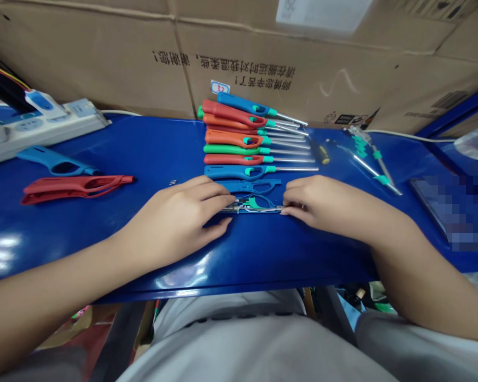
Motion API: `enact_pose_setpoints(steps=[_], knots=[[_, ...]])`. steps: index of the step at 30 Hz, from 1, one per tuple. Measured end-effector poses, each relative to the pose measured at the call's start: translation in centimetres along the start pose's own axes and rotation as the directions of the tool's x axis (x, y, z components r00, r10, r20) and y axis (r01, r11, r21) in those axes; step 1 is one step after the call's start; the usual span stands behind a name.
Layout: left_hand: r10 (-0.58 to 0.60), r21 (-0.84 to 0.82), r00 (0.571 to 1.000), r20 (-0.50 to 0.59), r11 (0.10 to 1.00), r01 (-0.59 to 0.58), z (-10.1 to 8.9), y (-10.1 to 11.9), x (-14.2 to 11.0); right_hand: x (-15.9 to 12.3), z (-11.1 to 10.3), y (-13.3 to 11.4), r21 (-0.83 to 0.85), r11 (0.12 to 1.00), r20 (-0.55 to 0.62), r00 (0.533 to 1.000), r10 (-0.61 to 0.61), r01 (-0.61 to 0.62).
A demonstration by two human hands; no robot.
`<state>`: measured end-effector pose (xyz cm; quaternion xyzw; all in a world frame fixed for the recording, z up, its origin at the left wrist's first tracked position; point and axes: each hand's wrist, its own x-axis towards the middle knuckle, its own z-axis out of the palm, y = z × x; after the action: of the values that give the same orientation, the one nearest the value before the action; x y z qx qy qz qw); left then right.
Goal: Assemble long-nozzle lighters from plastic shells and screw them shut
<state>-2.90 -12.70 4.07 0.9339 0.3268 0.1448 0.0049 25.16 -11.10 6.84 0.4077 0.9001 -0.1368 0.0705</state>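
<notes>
An opened blue lighter body, with a green trigger and thin wires showing inside, lies on the blue table before me. My left hand rests over its handle end, fingers curled onto it and hiding that part. At the other end, my right hand pinches the front of the same body, where a metal piece shows at the fingertips. Just behind lies the matching blue half shell. Beyond that is a stacked row of finished-looking long-nosed lighters in red, orange, green and blue, their metal tubes pointing right.
To the left lie a blue shell and red shells, near a white power strip. On the right are metal tubes with green parts, a yellow-black screwdriver and a dark flat device. A cardboard box stands behind.
</notes>
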Motion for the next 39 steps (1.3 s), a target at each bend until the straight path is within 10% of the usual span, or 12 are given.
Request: enact_pose_setpoints(steps=[14, 20, 29, 39], knots=[[-0.067, -0.061, 0.996, 0.056, 0.996, 0.071, 0.7, -0.8, 0.3, 1.0, 0.8, 1.6, 0.364, 0.930, -0.036, 0.997, 0.062, -0.044], [-0.062, -0.086, 0.996, 0.056, 0.994, 0.067, 0.8, -0.9, 0.5, 0.4, 0.2, 0.9, 0.124, 0.980, -0.083, 0.986, -0.147, 0.156], [-0.033, -0.168, 0.998, 0.050, 0.985, 0.041, 1.1, -1.3, 0.5, -0.3, 0.1, -2.0, -0.179, 0.983, 0.098, 0.995, -0.033, 0.050], [-0.033, -0.154, 0.996, 0.085, 0.987, 0.046, 0.8, -1.2, 0.5, 0.2, 0.3, -0.2, 0.093, 0.991, -0.026, 0.995, -0.093, 0.095]])
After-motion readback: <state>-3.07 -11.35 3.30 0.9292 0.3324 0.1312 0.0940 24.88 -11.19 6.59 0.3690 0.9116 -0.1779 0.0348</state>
